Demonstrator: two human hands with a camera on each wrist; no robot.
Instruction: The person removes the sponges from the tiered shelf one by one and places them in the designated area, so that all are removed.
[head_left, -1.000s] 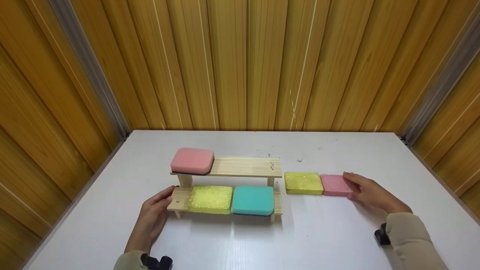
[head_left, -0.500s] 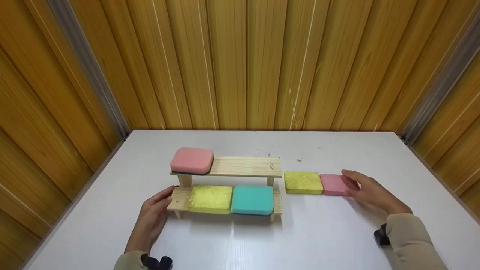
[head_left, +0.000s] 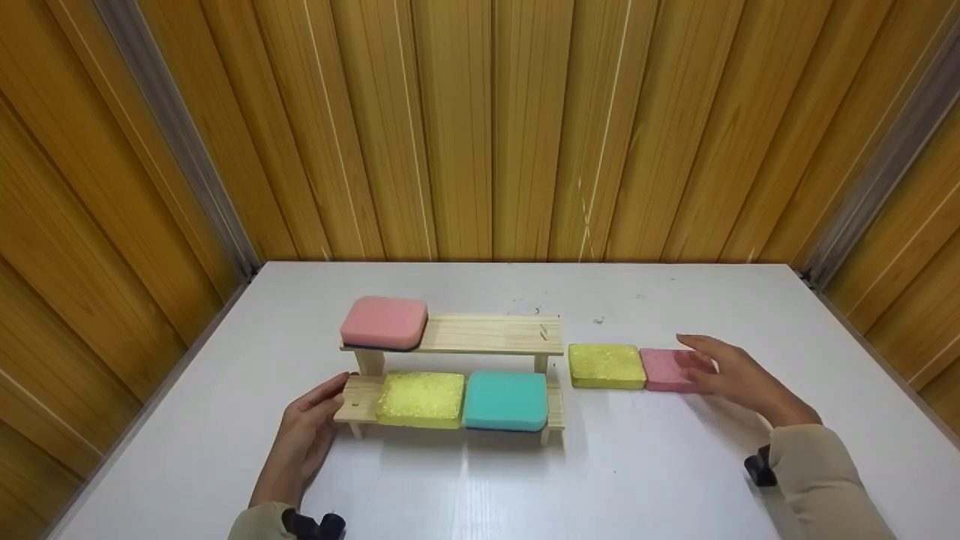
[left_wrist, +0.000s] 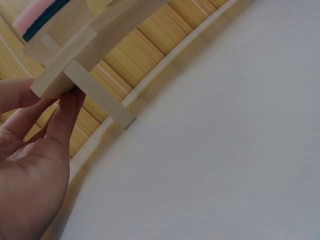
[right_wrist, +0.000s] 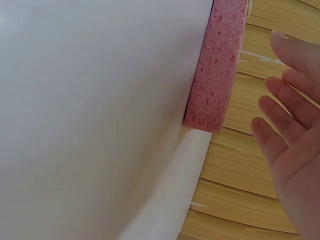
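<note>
Right hand (head_left: 739, 379) spread, empty; pink sponge (head_left: 661, 369) at its nine o'clock. Left hand (head_left: 301, 429) pinching shelf (head_left: 491, 332) end. Likely pickup step; next calls for edge grip.

Two pink sponges (head_left: 385, 322) (head_left: 664, 369), two yellow sponges (head_left: 421, 397) (head_left: 607, 365), one teal sponge (head_left: 507, 400): five in all
Three of them sit on one wooden rack (head_left: 465, 334), one on its upper board (head_left: 517, 333) and two on its lower board (head_left: 361, 390); the other two, one yellow and one pink, lie on one desk (head_left: 637, 465). Two sponges, one pink and one teal, have a dark bottom layer. There are two hands (head_left: 304, 427) (head_left: 739, 379), two sleeves (head_left: 259, 523) (head_left: 821, 480), two black wrist devices (head_left: 330, 526) (head_left: 761, 466) and three panelled walls (head_left: 97, 247) (head_left: 457, 135) (head_left: 907, 262).
</note>
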